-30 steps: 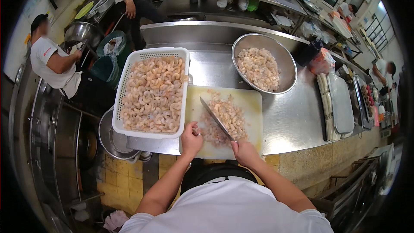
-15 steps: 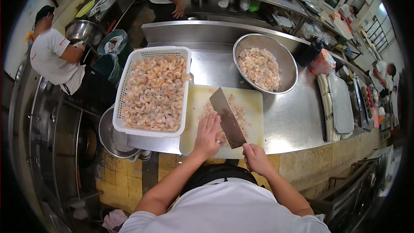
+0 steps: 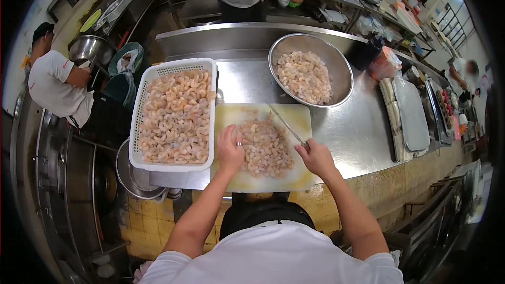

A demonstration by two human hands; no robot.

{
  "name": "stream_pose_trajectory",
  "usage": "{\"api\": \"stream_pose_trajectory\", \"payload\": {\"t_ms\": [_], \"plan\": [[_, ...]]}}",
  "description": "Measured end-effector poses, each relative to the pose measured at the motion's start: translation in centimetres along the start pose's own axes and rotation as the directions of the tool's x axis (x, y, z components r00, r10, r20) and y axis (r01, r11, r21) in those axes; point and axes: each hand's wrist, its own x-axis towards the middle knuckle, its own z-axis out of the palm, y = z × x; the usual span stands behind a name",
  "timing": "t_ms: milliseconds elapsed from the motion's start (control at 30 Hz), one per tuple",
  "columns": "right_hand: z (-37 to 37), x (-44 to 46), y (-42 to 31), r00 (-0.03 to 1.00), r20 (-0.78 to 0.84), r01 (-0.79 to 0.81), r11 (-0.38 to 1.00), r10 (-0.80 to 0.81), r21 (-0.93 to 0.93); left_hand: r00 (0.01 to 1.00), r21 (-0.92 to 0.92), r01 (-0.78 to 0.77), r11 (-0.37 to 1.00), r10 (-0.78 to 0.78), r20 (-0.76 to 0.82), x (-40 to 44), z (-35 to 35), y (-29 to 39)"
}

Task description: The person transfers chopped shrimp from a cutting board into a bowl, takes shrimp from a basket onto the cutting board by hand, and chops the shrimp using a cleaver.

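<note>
Turned from broadside to edge-on since the earlier frame, the knife (image 3: 286, 124) is gripped in the right hand (image 3: 315, 158); the left hand (image 3: 230, 148), loosely open, is beside the shrimp (image 3: 265, 150) on the board (image 3: 301, 121), centre of the frame

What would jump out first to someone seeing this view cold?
Probably the white basket heaped with whole shrimp, left of the cutting board. Next, the pile of chopped shrimp on the board, the left hand at its edge and the right hand holding a knife edge-on above it. Beyond the board, to the right, a steel bowl holds more shrimp pieces.
</note>
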Motion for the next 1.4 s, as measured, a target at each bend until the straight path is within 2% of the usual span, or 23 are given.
{"api": "stream_pose_trajectory", "payload": {"t_ms": [67, 167, 267, 367, 467, 567, 633, 733, 800, 900, 1000, 1100, 1133, 1233, 1333, 1400], "plan": [[1.7, 1.9, 1.1, 0.996, 0.031, 0.086, 0.993, -0.084, -0.083, 0.997, -0.038, 0.058, 0.998, -0.06, -0.046, 0.0, 0.1, -0.3], [1.6, 0.5, 1.3, 0.959, 0.242, 0.212, 0.942, -0.149, -0.261, 0.989, -0.11, 0.099, 0.989, -0.11, -0.098, -0.3, 0.6, -1.7], [-0.5, -2.6, 1.9, 0.946, 0.292, 0.219, 0.943, -0.142, -0.252, 0.987, -0.145, 0.107, 0.984, -0.122, -0.101, 0.6, 0.6, -2.3], [-2.0, -4.8, 2.6, 0.983, 0.168, 0.1, 0.987, -0.078, -0.124, 0.99, -0.123, 0.11, 0.986, -0.12, -0.074, 2.1, 1.0, -2.4], [-1.3, -4.1, 3.3, 0.997, 0.044, -0.059, 0.991, 0.065, -0.119, 0.997, -0.001, 0.08, 0.997, -0.08, -0.013, 3.8, 1.8, -2.4], [1.5, -2.4, 5.5, 0.998, -0.011, -0.061, 0.993, 0.06, -0.105, 0.998, 0.12, 0.051, 0.991, -0.056, 0.037, 5.0, 3.5, -3.3], [2.6, -3.9, 4.4, 0.99, 0.101, -0.079, 0.986, 0.094, -0.147, 0.997, 0.164, 0.014, 0.986, -0.027, 0.077, 5.6, 3.7, -3.5], [2.4, -7.3, 3.3, 0.971, 0.197, -0.115, 0.988, 0.133, -0.099, 0.991, 0.128, 0.035, 0.991, -0.05, 0.124, 5.2, 3.8, -3.2], [1.5, -9.0, 3.1, 0.956, 0.241, -0.163, 0.986, 0.166, -0.033, 0.993, 0.102, -0.016, 0.995, 0.004, 0.117, 4.4, 3.6, -2.1], [0.0, -11.1, 3.6, 0.961, 0.162, -0.249, 0.958, 0.226, 0.143, 0.985, 0.077, -0.084, 0.994, 0.072, 0.154, 3.7, 3.8, -1.8], [-0.4, -12.0, 4.3, 0.961, -0.033, -0.251, 0.914, 0.275, 0.318, 0.97, -0.017, -0.09, 0.996, 0.092, 0.225, 2.6, 4.2, -1.8], [-0.3, -12.6, 5.5, 0.936, -0.031, -0.323, 0.893, 0.35, 0.313, 0.953, -0.164, -0.034, 0.986, 0.081, 0.292, 1.3, 3.4, -1.9], [0.3, -12.9, 6.7, 0.923, 0.033, -0.379, 0.892, 0.384, 0.247, 0.947, -0.216, -0.006, 0.976, 0.075, 0.313, 0.7, 2.9, -1.9], [5.1, -14.8, 10.3, 0.9, 0.038, -0.421, 0.843, 0.434, 0.334, 0.966, 0.063, -0.156, 0.986, 0.139, 0.22, -1.4, 0.7, -1.8], [9.3, -16.3, 11.1, 0.934, -0.013, -0.334, 0.887, 0.357, 0.319, 0.943, 0.161, -0.201, 0.966, 0.146, 0.299, -2.9, 0.5, -1.4], [10.4, -16.4, 9.8, 0.926, -0.03, -0.338, 0.864, 0.376, 0.374, 0.943, 0.124, -0.152, 0.981, 0.107, 0.317, -3.3, 1.2, -0.4]]}}
